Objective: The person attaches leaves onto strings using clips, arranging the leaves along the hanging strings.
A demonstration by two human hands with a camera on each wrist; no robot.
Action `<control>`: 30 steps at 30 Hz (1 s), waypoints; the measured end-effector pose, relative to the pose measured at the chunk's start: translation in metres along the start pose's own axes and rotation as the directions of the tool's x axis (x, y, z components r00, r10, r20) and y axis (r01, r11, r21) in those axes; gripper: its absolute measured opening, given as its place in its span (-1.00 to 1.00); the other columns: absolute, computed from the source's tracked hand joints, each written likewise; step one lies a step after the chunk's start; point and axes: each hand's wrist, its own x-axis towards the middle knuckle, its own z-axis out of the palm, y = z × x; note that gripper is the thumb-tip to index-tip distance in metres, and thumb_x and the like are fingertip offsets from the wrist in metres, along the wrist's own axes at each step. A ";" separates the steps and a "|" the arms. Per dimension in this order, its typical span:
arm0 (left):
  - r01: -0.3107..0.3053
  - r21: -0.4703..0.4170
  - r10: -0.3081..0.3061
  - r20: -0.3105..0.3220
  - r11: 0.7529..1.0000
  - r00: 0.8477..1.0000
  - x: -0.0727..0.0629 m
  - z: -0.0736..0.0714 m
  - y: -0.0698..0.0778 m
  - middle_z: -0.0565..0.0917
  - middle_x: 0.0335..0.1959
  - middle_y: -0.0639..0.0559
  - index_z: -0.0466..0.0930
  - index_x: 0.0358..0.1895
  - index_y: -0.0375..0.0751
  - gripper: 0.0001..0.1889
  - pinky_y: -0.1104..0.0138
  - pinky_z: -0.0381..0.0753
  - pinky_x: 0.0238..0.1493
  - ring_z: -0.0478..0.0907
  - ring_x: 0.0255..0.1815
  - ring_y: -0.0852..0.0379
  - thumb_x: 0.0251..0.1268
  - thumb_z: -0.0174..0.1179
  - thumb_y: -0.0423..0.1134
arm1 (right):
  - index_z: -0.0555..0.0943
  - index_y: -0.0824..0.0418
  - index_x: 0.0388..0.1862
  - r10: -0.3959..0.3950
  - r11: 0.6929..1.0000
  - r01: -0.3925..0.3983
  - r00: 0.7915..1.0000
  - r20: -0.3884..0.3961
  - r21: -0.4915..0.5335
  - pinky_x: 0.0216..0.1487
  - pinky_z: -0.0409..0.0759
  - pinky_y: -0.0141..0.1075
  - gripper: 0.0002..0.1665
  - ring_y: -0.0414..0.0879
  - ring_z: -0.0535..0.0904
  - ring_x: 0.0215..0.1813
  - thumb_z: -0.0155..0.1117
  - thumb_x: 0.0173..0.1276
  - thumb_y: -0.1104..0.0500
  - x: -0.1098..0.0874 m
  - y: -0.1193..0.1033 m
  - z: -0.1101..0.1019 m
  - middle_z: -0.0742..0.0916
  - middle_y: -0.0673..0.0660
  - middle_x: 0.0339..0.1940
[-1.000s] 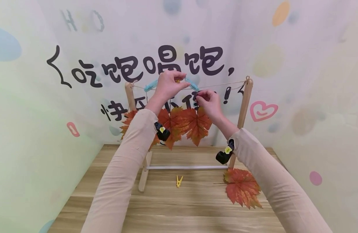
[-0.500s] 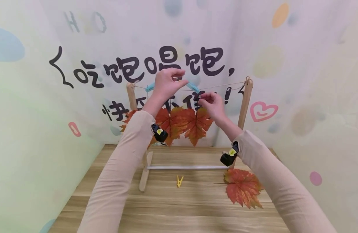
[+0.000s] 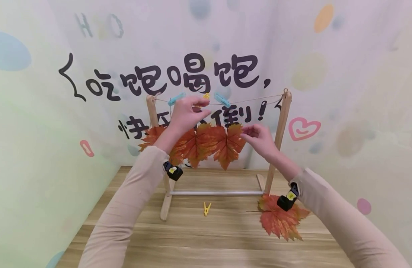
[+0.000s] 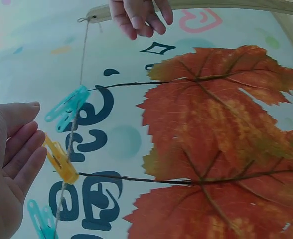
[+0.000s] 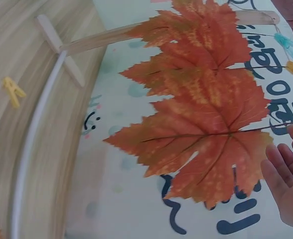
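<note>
Orange-red maple leaves hang by their stems from a string across a wooden frame (image 3: 282,123). A blue clothespin (image 3: 222,100) pinches the stem of the rightmost leaf (image 3: 227,149). A yellow clothespin (image 4: 62,162) holds the middle leaf (image 4: 226,199), and another blue clothespin (image 3: 176,99) sits to the left. My left hand (image 3: 189,113) is beside the yellow clothespin, its fingers relaxed and holding nothing. Just off the rightmost leaf's right edge is my right hand (image 3: 262,140), fingers loosely bent with nothing in them; the right wrist view shows its palm near the stem.
On the wooden table (image 3: 192,238) lies a loose yellow clothespin (image 3: 207,209). A further maple leaf (image 3: 281,217) lies by the frame's right foot, partly below the right forearm. A white rod (image 3: 216,193) joins the frame's feet. A printed curtain stands behind.
My right hand has let go near the right blue clothespin and moved down and right. My left hand has also come down and left, uncovering the clothespins. The leaf stays hanging.
</note>
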 end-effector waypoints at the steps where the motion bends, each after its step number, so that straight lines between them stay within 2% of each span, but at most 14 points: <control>1: -0.003 0.008 0.003 0.005 1.000 1.000 -0.004 0.001 -0.002 0.66 -0.18 -0.16 0.63 -0.18 -0.38 -0.76 0.32 0.59 -0.14 0.61 -0.16 0.02 0.03 0.29 -0.40 | 0.51 0.46 -0.09 -0.004 1.000 0.004 1.000 0.011 -0.020 -0.30 0.51 -0.53 -0.69 -0.10 0.56 -0.27 0.21 0.24 0.29 -0.005 0.003 0.000 0.63 0.29 -0.24; 6: -0.008 0.010 0.007 0.045 1.000 0.999 -0.026 0.007 -0.015 0.67 -0.22 -0.16 0.64 -0.19 -0.37 -0.76 0.34 0.61 -0.21 0.62 -0.24 0.01 0.01 0.31 -0.40 | 0.52 0.44 -0.11 0.005 0.997 0.002 0.997 0.083 -0.083 -0.29 0.51 -0.47 -0.70 -0.16 0.55 -0.27 0.22 0.24 0.27 -0.028 0.021 0.002 0.66 0.26 -0.27; 12: 0.038 0.003 -0.039 0.140 0.999 0.989 -0.058 0.019 -0.037 0.67 -0.24 -0.17 0.63 -0.17 -0.39 -0.74 0.26 0.61 -0.21 0.62 -0.23 0.00 0.01 0.31 -0.39 | 0.52 0.40 -0.12 0.031 0.998 -0.022 0.982 0.188 -0.051 -0.22 0.57 -0.37 -0.74 -0.05 0.57 -0.23 0.20 0.24 0.29 -0.058 0.052 0.012 0.66 0.29 -0.26; 17: 0.119 -0.007 -0.115 0.199 0.993 0.973 -0.083 0.032 -0.056 0.67 -0.23 -0.17 0.63 -0.17 -0.38 -0.73 0.26 0.61 -0.19 0.61 -0.22 0.00 0.00 0.32 -0.39 | 0.51 0.41 -0.11 0.045 0.999 -0.040 0.972 0.232 -0.029 -0.20 0.55 -0.40 -0.72 -0.05 0.56 -0.21 0.21 0.24 0.27 -0.081 0.082 0.018 0.65 0.26 -0.27; 22: 0.193 -0.012 -0.185 0.234 0.981 0.955 -0.104 0.045 -0.072 0.67 -0.24 -0.16 0.63 -0.17 -0.37 -0.72 0.25 0.61 -0.20 0.62 -0.23 -0.01 -0.01 0.33 -0.37 | 0.49 0.43 -0.09 0.090 0.995 -0.075 0.962 0.259 -0.069 -0.21 0.54 -0.39 -0.69 0.00 0.56 -0.19 0.22 0.24 0.26 -0.102 0.102 0.021 0.64 0.26 -0.25; 26: 0.271 -0.002 -0.262 0.253 0.963 0.932 -0.119 0.057 -0.084 0.68 -0.24 -0.12 0.64 -0.17 -0.31 -0.74 0.31 0.60 -0.22 0.61 -0.24 -0.01 0.01 0.32 -0.35 | 0.50 0.43 -0.11 0.103 0.994 -0.090 0.960 0.260 -0.060 -0.23 0.55 -0.41 -0.69 -0.05 0.56 -0.22 0.24 0.22 0.26 -0.113 0.128 0.023 0.62 0.30 -0.25; 30: 0.316 -0.021 -0.299 0.274 0.948 0.914 -0.135 0.069 -0.095 0.67 -0.24 -0.13 0.64 -0.17 -0.32 -0.74 0.28 0.60 -0.20 0.61 -0.22 -0.01 -0.01 0.32 -0.38 | 0.50 0.44 -0.12 0.125 0.992 -0.112 0.957 0.261 -0.064 -0.25 0.55 -0.39 -0.69 -0.06 0.55 -0.25 0.25 0.20 0.27 -0.124 0.145 0.027 0.62 0.25 -0.29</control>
